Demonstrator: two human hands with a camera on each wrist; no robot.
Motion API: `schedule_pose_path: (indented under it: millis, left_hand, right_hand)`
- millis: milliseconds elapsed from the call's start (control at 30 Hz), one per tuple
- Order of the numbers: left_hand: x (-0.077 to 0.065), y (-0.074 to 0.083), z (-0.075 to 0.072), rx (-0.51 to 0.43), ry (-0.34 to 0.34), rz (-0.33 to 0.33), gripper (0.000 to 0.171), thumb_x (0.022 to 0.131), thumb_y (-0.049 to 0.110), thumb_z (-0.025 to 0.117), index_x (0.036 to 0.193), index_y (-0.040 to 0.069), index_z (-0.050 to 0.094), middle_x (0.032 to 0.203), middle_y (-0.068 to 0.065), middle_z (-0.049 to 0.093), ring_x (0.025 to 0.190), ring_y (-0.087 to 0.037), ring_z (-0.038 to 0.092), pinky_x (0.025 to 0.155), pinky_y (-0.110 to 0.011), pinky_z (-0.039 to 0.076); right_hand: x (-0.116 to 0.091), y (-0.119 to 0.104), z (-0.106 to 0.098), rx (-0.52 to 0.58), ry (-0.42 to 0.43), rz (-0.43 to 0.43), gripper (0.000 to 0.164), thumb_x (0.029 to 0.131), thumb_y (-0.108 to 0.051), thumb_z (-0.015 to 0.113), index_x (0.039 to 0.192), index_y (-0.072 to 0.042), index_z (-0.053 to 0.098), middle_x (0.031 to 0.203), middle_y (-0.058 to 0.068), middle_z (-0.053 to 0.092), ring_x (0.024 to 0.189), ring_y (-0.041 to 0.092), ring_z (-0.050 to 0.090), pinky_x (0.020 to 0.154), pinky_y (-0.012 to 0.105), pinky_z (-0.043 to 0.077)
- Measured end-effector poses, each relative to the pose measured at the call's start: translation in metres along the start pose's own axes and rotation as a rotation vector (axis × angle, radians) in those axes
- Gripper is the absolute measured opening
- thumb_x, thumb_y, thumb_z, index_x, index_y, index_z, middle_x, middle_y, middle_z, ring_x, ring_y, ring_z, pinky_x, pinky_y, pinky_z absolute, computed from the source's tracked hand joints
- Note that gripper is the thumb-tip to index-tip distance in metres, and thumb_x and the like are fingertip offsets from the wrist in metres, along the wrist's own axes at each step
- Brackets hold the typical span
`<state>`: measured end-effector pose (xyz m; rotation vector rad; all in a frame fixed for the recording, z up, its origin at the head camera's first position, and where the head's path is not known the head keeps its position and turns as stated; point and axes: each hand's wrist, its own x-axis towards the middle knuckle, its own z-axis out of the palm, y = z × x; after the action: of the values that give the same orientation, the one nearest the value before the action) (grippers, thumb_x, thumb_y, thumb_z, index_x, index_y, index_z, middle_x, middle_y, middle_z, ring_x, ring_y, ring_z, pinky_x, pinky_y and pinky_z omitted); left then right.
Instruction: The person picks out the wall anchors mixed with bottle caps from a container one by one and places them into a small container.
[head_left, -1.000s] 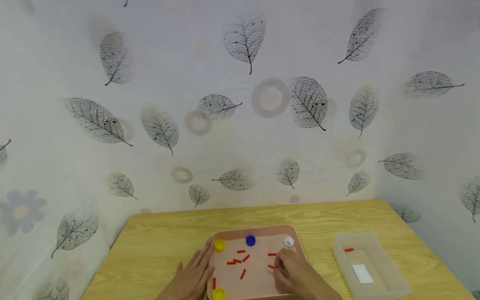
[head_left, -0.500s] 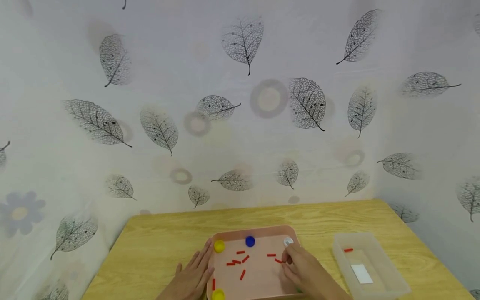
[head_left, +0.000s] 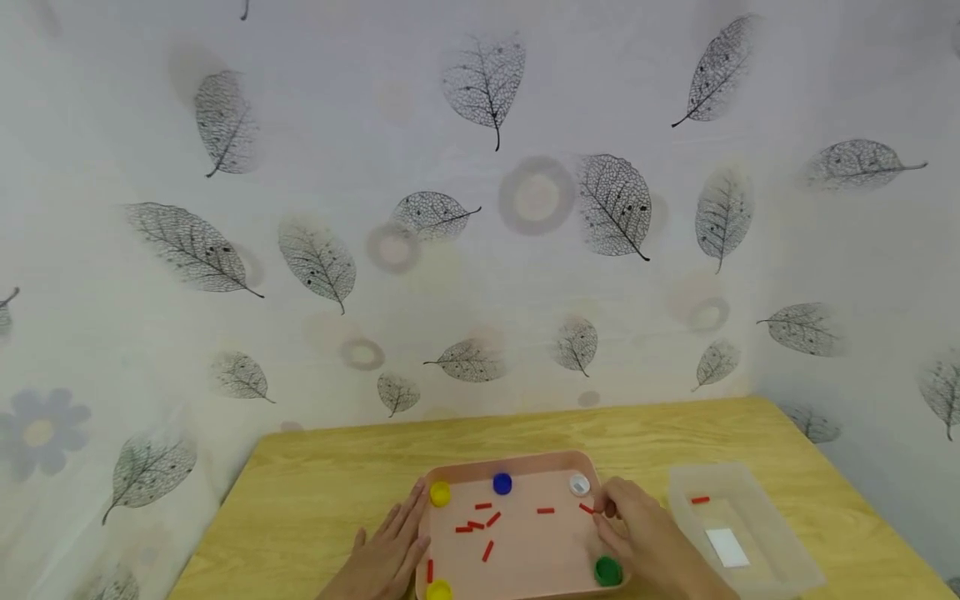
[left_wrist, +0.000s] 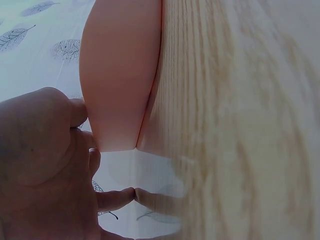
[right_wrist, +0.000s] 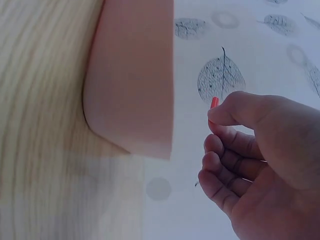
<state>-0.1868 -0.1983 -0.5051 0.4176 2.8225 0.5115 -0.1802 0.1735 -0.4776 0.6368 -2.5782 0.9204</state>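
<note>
Between the thumb and index finger of my right hand (head_left: 637,529) is a short red stick (right_wrist: 214,102), pinched so that its end pokes out. That hand is at the right rim of a pink tray (head_left: 532,550), above it in the right wrist view. My left hand (head_left: 382,550) lies with straight fingers along the tray's left side, touching it. Inside the tray are several loose red sticks (head_left: 488,551), a blue cap (head_left: 502,483), a white cap (head_left: 580,485), a green cap (head_left: 608,571) and two yellow caps (head_left: 440,494).
Right of the tray stands a translucent plastic box (head_left: 780,533), holding one red stick (head_left: 701,500) and a white card (head_left: 727,547). Both containers are on a wood-grain table (head_left: 337,467). A leaf-patterned covering (head_left: 465,275) rises behind and at the sides.
My right hand has moved right, from inside the tray to its right rim, carrying the red stick. The green cap has come into view. The left hand keeps its place.
</note>
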Motion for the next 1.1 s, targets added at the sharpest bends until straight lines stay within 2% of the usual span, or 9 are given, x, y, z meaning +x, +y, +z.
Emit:
schedule_pose_path:
  millis: [167, 300, 600, 900, 1100]
  left_hand:
    - [0.000, -0.002, 0.000, -0.019, 0.003, 0.016, 0.067, 0.097, 0.062, 0.015, 0.153, 0.030, 0.001, 0.159, 0.006, 0.004, 0.139, -0.036, 0.023, 0.088, -0.081, 0.011]
    - [0.000, -0.001, -0.001, -0.017, 0.010, 0.021, 0.067, 0.097, 0.062, 0.015, 0.153, 0.029, 0.001, 0.159, 0.005, 0.004, 0.139, -0.036, 0.023, 0.088, -0.081, 0.011]
    - [-0.003, 0.001, -0.002, -0.017, 0.036, 0.051, 0.067, 0.098, 0.060, 0.017, 0.154, 0.027, 0.003, 0.159, 0.004, 0.007, 0.137, -0.037, 0.026, 0.087, -0.082, 0.014]
    - [-0.002, -0.001, 0.000, -0.030, 0.029, 0.059, 0.066, 0.098, 0.060, 0.016, 0.153, 0.028, 0.001, 0.159, 0.006, 0.004, 0.138, -0.036, 0.024, 0.088, -0.081, 0.014]
    - [-0.003, -0.001, 0.001, -0.020, 0.042, 0.057, 0.065, 0.098, 0.060, 0.017, 0.153, 0.028, 0.001, 0.159, 0.007, 0.004, 0.139, -0.035, 0.024, 0.088, -0.081, 0.014]
  right_hand:
    - [-0.002, 0.005, -0.014, -0.019, -0.005, 0.115, 0.023, 0.082, -0.006, 0.071, 0.083, -0.023, 0.054, 0.078, -0.015, 0.048, 0.072, 0.006, 0.049, 0.064, 0.025, 0.047]
    - [-0.002, 0.010, -0.023, -0.048, 0.000, 0.170, 0.023, 0.082, -0.005, 0.069, 0.082, -0.022, 0.055, 0.078, -0.014, 0.049, 0.073, 0.008, 0.050, 0.066, 0.027, 0.048]
    - [-0.004, 0.024, -0.041, -0.121, 0.086, 0.132, 0.025, 0.077, -0.001, 0.072, 0.079, -0.020, 0.056, 0.076, -0.015, 0.050, 0.068, 0.005, 0.048, 0.060, 0.025, 0.047]
    - [-0.011, 0.037, -0.062, -0.111, 0.071, 0.222, 0.016, 0.082, -0.004, 0.070, 0.084, -0.016, 0.059, 0.076, -0.011, 0.053, 0.066, 0.001, 0.046, 0.058, 0.024, 0.045]
    - [-0.014, 0.044, -0.072, -0.129, 0.081, 0.234, 0.013, 0.083, -0.005, 0.070, 0.086, -0.015, 0.061, 0.076, -0.010, 0.054, 0.066, 0.001, 0.047, 0.057, 0.025, 0.046]
